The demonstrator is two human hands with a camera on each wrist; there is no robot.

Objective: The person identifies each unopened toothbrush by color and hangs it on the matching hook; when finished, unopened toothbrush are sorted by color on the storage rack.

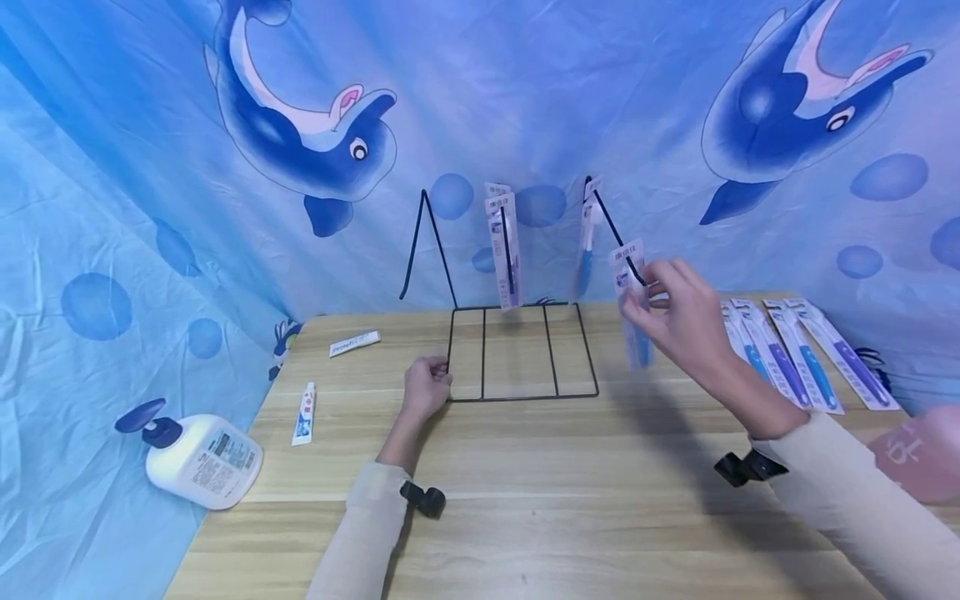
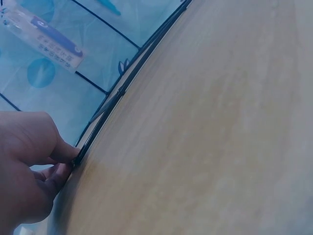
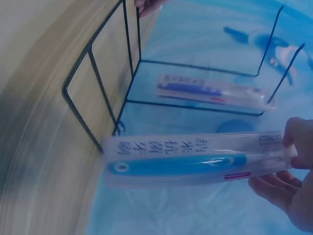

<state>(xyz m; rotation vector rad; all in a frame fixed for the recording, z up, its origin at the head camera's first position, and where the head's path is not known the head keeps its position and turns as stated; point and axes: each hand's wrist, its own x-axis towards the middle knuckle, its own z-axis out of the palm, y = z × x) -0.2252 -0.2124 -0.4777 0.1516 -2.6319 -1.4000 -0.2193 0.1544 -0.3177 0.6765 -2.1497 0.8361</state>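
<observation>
A black wire rack (image 1: 525,397) stands on the table, its upright hooks reaching toward the person. My left hand (image 1: 427,387) pinches the left edge of its base, as the left wrist view confirms at the wire (image 2: 88,142). With my right hand (image 1: 686,312) I pinch the top of a packaged blue toothbrush (image 3: 186,164), whose card is at the tip of the right hook. Farther back on that hook hangs another packaged blue toothbrush (image 1: 587,250). Packaged purple toothbrushes (image 1: 497,250) hang on the middle hook, one behind another. The left hook (image 1: 412,254) carries nothing.
Several packaged toothbrushes (image 1: 806,358) lie in a row at the right. Two toothpaste tubes, one farther back (image 1: 354,343) and one nearer (image 1: 303,414), lie left of the rack. A white pump bottle (image 1: 206,462) is at the left edge; a pink object (image 1: 918,454) at the right.
</observation>
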